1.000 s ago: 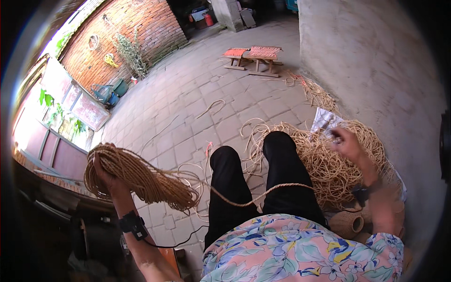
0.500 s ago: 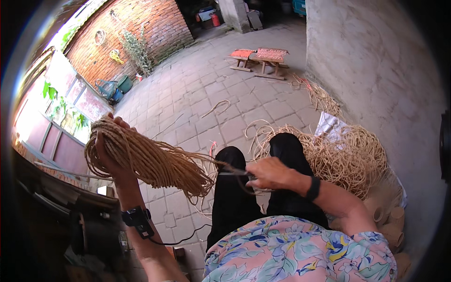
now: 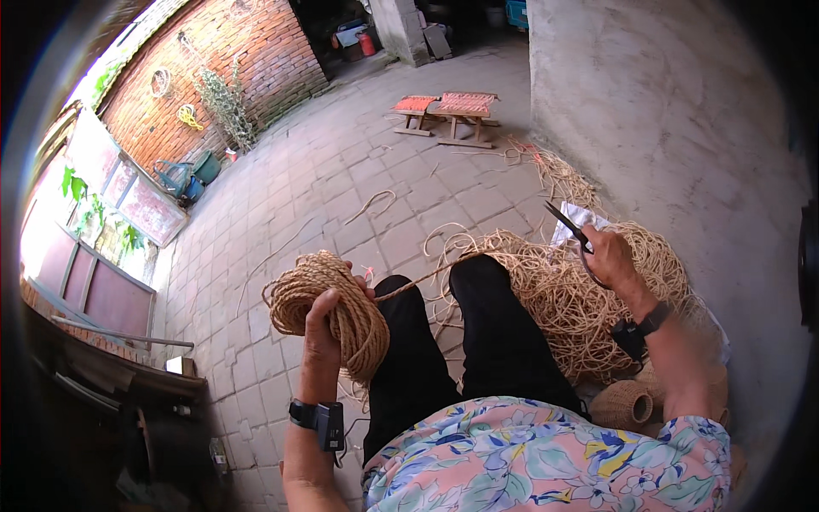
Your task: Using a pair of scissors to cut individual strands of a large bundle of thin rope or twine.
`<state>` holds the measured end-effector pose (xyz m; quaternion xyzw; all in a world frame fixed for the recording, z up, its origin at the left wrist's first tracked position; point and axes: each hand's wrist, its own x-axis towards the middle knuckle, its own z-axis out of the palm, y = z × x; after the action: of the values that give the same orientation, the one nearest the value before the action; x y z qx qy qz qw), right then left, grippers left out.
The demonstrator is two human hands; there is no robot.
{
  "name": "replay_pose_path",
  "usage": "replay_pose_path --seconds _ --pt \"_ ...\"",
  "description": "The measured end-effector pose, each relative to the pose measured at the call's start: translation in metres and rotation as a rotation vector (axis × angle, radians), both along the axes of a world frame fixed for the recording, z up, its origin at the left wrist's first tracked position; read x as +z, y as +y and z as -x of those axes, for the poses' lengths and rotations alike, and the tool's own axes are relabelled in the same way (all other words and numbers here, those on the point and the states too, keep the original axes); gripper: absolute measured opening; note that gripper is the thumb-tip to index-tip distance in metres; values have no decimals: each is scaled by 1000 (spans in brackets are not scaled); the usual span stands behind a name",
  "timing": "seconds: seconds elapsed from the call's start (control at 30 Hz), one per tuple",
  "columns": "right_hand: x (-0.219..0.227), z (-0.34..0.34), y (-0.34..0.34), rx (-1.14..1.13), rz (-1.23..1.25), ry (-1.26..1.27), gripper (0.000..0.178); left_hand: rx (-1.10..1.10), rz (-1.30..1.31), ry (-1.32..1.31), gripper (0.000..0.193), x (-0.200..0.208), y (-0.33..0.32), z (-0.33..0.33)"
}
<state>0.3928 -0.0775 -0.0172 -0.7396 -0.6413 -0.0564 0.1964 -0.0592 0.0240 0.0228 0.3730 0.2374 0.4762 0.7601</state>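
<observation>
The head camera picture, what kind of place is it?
Probably a home courtyard, though I can't be sure: there's a weathered red-brick wall, a floor of grey paving slabs and two low wooden stools with reddish woven seats.

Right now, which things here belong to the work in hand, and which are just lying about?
Belonging to the work:
coil of rope, in the left hand
dark scissors, in the right hand
probably the cord pile

Seemingly just about:
two red-topped stools
green bucket
yellow bundle on the wall
</observation>
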Motion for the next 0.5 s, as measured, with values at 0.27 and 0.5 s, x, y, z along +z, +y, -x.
replay_pose_path --seconds 0.27,0.5 --pt "26 110 17 482 -166 846 33 -111 -14 73 62 1 -11 -8" --pt "12 198 40 738 55 1094 33 -137 33 94 70 6 -23 -12"
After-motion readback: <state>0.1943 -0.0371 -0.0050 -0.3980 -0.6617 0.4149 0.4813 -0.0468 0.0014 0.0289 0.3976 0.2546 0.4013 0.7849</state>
